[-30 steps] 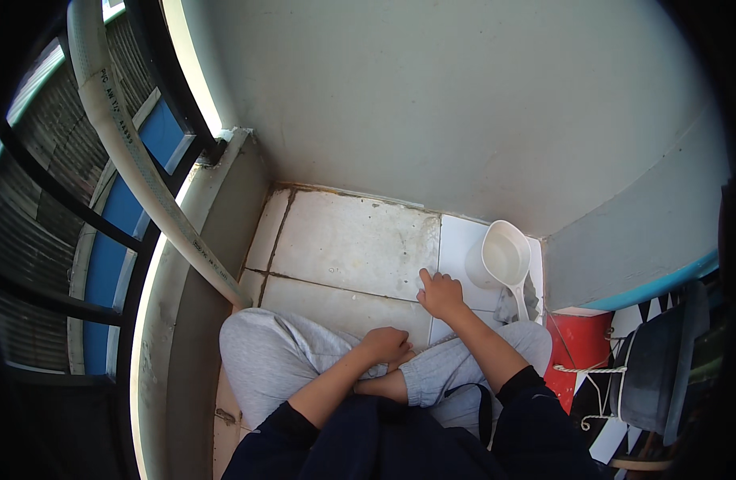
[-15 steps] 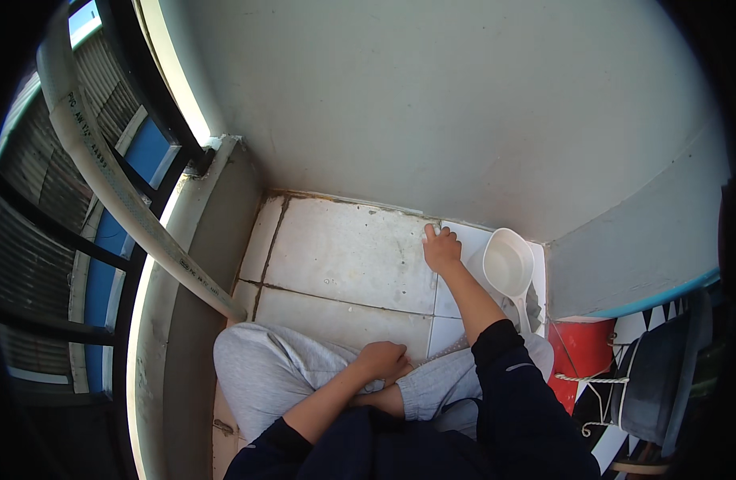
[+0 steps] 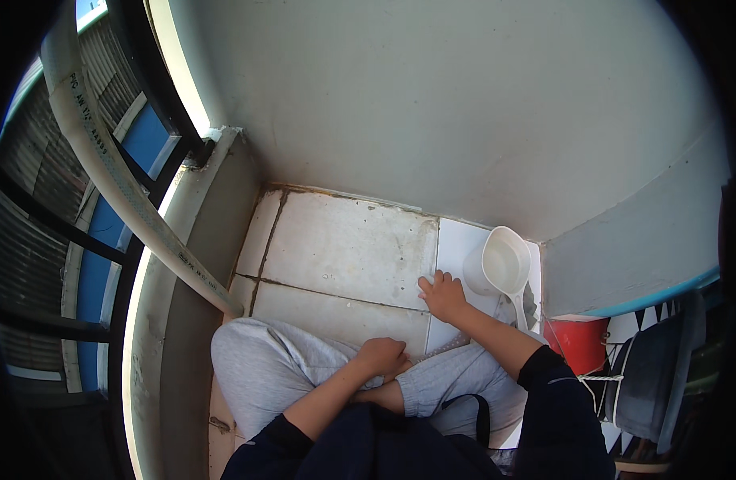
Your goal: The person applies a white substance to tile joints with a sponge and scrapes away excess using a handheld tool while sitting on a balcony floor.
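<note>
My right hand [image 3: 444,298] is down at the seam between the stained old floor tile [image 3: 348,248] and the cleaner white tile [image 3: 457,240]. Its fingers are curled and pressed together; a small pale bit shows at the fingertips, too small to name. My left hand [image 3: 381,356] rests in a loose fist over my crossed lower legs, with nothing seen in it. Right of my right hand stands a white dipper [image 3: 505,262], its handle pointing toward me. A grey crumpled thing [image 3: 529,306], perhaps a cloth, lies partly hidden behind the handle.
Grey walls [image 3: 432,104] close off the far side and right. A thick pale hose [image 3: 136,208] slants down on the left before a black railing [image 3: 60,220]. A red container [image 3: 577,346] and a dark basin [image 3: 654,376] stand at the right.
My right hand has come back along the tile seam from near the far wall toward me, its elbow swinging outward to the right. My left hand stays in place.
</note>
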